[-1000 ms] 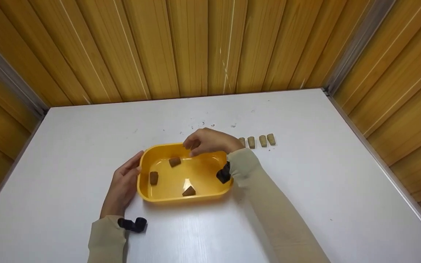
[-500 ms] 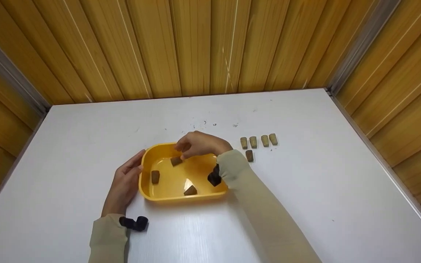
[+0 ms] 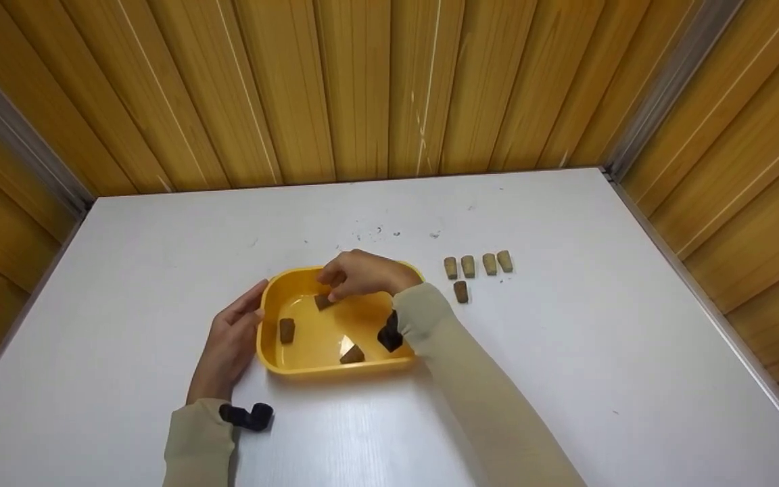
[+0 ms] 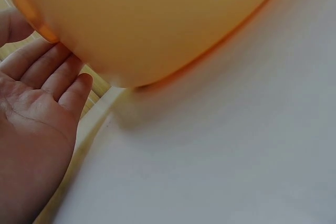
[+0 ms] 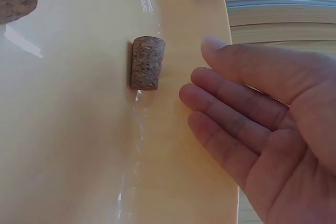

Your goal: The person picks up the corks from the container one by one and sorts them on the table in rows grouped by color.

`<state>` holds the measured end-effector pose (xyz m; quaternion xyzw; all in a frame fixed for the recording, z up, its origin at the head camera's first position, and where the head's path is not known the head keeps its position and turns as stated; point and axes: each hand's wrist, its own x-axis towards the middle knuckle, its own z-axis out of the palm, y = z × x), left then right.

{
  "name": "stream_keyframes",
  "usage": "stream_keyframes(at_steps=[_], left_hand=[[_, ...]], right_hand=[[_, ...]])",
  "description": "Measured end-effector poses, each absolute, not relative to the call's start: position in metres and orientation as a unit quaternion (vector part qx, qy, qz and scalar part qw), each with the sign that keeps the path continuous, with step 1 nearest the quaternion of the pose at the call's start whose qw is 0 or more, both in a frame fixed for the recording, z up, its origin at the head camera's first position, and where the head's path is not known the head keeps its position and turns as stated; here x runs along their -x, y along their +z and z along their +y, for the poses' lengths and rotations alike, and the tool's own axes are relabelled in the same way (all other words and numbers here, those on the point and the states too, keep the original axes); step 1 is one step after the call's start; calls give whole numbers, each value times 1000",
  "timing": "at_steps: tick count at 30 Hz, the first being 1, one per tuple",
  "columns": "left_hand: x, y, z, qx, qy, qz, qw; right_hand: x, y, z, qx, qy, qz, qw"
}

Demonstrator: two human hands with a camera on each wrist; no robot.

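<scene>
A yellow plastic tray (image 3: 335,368) sits on the white table and holds three brown corks. My right hand (image 3: 354,274) reaches in over the tray's far rim. Its relaxed fingers hover just beside the far cork (image 3: 322,302). The right wrist view shows that cork (image 5: 147,62) lying on the tray floor (image 5: 68,145), close to my fingertips (image 5: 191,95) and not gripped. Two more corks lie at the left (image 3: 286,330) and near the front (image 3: 351,354). My left hand (image 3: 230,338) rests flat with straight fingers (image 4: 63,74) against the tray's left wall (image 4: 147,19).
Several light corks (image 3: 477,265) lie in a row on the table right of the tray, with a darker cork (image 3: 460,291) just in front of them. The white table (image 3: 565,372) is boxed in by wooden panel walls (image 3: 362,88) at the back and sides.
My right hand has moved left and down into the tray towards the far cork, uncovering the dark cork on the table. The left hand has stayed on the tray.
</scene>
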<state>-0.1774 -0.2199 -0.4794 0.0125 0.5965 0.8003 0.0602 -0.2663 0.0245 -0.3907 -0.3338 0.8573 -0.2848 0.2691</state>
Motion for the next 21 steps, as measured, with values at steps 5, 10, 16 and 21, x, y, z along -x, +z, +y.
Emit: stream_keyframes(at_steps=[5, 10, 16, 21], left_hand=[[178, -479, -219, -15, 806, 590, 53], [178, -477, -220, -16, 804, 591, 54], [177, -476, -221, -10, 806, 588, 58], [177, -476, -220, -4, 808, 586, 56]], right_hand=[[266, -392, 18, 326, -276, 859, 282], [266, -395, 13, 334, -257, 863, 278], [264, -400, 9, 350, -213, 873, 264], [260, -399, 9, 350, -198, 880, 254]])
